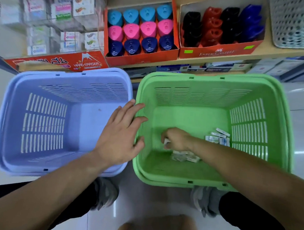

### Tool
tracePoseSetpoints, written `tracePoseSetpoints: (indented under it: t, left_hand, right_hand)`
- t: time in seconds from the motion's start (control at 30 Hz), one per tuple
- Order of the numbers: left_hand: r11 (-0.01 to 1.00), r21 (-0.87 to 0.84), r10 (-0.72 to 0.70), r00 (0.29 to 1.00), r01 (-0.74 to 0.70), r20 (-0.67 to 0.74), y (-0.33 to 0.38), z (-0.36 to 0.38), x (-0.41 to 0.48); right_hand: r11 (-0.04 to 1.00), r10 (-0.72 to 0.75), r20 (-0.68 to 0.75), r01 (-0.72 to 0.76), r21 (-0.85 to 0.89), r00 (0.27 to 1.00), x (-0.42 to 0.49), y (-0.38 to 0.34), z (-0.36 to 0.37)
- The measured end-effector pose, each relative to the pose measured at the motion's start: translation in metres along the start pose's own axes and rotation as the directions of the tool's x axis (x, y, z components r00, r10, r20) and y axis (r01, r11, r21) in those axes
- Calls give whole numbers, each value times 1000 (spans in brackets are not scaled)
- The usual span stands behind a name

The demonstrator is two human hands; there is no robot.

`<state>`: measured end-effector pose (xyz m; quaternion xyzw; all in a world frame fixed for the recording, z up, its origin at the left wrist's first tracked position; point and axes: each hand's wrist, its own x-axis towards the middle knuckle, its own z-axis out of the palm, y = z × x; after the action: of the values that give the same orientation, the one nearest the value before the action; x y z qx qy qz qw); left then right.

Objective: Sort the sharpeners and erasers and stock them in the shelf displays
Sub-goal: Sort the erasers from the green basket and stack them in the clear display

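Observation:
Two baskets stand side by side on the floor: a blue basket (14, 106) on the left with nothing in it, and a green basket (280, 122) on the right. Several small white erasers (217, 137) lie at the green basket's bottom right, and more erasers (185, 157) lie under my right wrist. My right hand (177, 138) is down inside the green basket, fingers closed on a white eraser. My left hand (121, 136) hovers open, fingers spread, over the rims where the two baskets meet.
On the shelf ahead, an orange display box (142, 60) holds light blue, pink and navy sharpeners. A second orange box (217, 52) holds black, red and blue sharpeners. A clear eraser display (64, 18) and a red eraser box (62, 62) sit at left, a grey basket (295, 22) at right.

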<state>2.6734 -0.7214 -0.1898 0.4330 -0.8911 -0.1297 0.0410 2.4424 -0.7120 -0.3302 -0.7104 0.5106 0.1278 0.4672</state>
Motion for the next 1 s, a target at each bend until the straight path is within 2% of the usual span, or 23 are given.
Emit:
tracePoseSetpoints:
  t: [0.1,0.17,0.23,0.27,0.33,0.4,0.5,0.57,0.7,0.77,0.87,0.93,1.0]
  left_hand:
    - [995,96,-20,998,26,-63,10,-12,12]
    - [995,58,-78,995,82,-66,25,-19,28]
    - [978,-120,-167,984,173,60,41,-24,47]
    - [937,-256,-203,968,237,149,50,-27,56]
    - [795,-512,-207,939,324,274,66,-33,71]
    - [692,-648,-153,942,319,300,82,-38,79]
    - [633,-717,-118,952,292,283,104,-38,86]
    - [619,-706,-109,928,344,357,110,-29,89]
    - [745,-501,-59,792,440,608,107,18,90]
    - [805,-387,-65,716,449,695,104,50,87]
    - [858,-264,-96,641,442,761,107,92,79]
    - [837,-240,-135,611,491,780,110,112,79]
    - [854,-197,-124,558,480,820,109,129,83]
  right_hand:
    - [980,44,-98,-24,200,994,-30,-4,-51]
    - [914,106,-177,-26,405,979,-58,-11,-86]
    - [826,136,-218,11,564,967,-91,-22,-114]
    - [790,140,-235,34,613,962,-109,-27,-124]
    - [732,146,-280,87,676,949,-143,-38,-137]
    - [684,157,-344,150,714,926,-174,-48,-142]
    - [673,227,-439,186,716,869,-209,-44,-138]
    - [709,334,-514,149,690,790,-224,-26,-131]
    - [800,571,-683,-124,586,455,-256,34,-110]
    - [770,636,-677,-241,591,371,-266,58,-93]
    - [669,739,-580,-274,691,342,-269,78,-71]
    - [600,775,-501,-200,775,386,-264,83,-61]
    - [566,762,-461,-122,815,455,-256,81,-55]
